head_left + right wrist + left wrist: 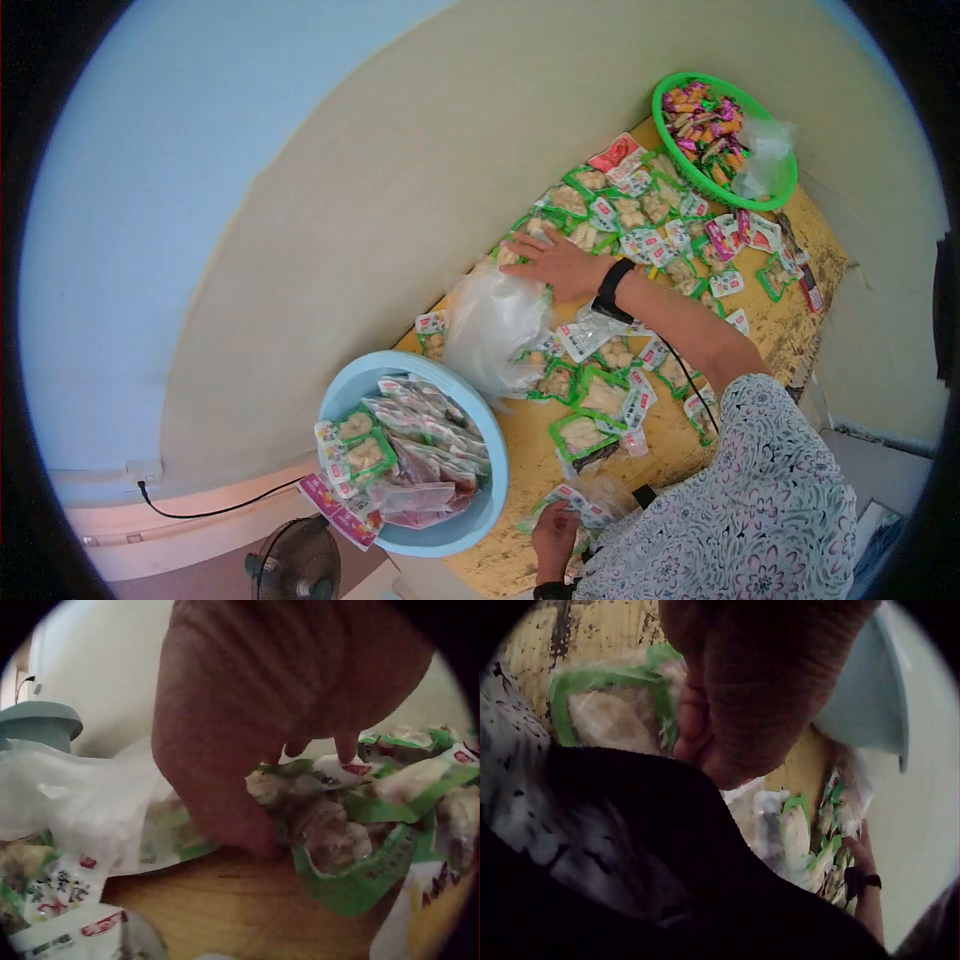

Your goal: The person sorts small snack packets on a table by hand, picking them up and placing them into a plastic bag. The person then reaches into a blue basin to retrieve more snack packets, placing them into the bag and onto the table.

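In the head view, the right hand (565,268) is spread over many green-edged packets (628,212) on the yellow table (520,435). Its fingers are apart and touch the packets, without a grip that I can see. A white bag (490,320) lies just beside this hand, on the side of the blue basin (500,460); its long axis runs from near the wall towards the person. The right hand is nearer to the bag. The left hand (553,540) is close to the person and nearer to the basin. It has curled fingers and pinches the edge of a packet (570,498). The basin holds more packets, and the green basket (657,108) at the far end holds small wrapped pieces (710,130).

In the left wrist view, the fingers of the left hand are bent inward, with a green-edged packet right beside them; their tips are partly hidden. The basin stands at the other side of the hand, and the right hand is well apart.

In the right wrist view, the right hand reaches down, the thumb low near the wood. One packet (341,851) lies just to the right of the thumb in this view, and the bag lies close to the left.
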A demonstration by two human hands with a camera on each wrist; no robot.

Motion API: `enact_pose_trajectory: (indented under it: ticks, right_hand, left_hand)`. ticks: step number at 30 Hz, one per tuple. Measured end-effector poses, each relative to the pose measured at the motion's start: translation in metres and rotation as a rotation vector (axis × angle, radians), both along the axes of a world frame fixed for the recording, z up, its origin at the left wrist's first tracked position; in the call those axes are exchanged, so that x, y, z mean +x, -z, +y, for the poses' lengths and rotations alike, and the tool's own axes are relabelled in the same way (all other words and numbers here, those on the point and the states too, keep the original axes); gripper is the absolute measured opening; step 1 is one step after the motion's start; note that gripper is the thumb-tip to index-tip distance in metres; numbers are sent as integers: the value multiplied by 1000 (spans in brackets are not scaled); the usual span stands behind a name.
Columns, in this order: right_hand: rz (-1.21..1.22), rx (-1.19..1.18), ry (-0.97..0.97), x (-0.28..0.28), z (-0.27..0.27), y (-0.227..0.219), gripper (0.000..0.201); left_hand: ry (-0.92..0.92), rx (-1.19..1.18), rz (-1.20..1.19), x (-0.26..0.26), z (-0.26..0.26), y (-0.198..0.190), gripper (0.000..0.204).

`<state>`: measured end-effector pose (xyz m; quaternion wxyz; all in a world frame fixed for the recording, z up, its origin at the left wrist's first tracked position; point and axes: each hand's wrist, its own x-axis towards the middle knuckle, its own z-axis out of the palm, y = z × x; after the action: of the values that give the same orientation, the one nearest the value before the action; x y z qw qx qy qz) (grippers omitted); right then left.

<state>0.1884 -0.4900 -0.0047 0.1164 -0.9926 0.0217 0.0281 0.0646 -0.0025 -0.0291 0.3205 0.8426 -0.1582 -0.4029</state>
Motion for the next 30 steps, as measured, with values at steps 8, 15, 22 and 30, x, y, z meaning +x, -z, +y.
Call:
enact_pose_trajectory:
  ticks: [8,15,22,30]
  right_hand:
    - [-156,75,-35,21,-13,8,68]
    - [-436,-75,7,14,8,28,41]
    - [-329,-121,42,-76,30,-6,11]
    - [-269,-36,220,-210,96,-48,26]
  left_hand:
    - [-2,-38,-3,1,-2,-2,33]
    - [-15,-54,-47,2,1,5,27]
    - [42,-41,-146,1,-6,-3,25]
    - [142,99,-366,-5,-6,15,24]
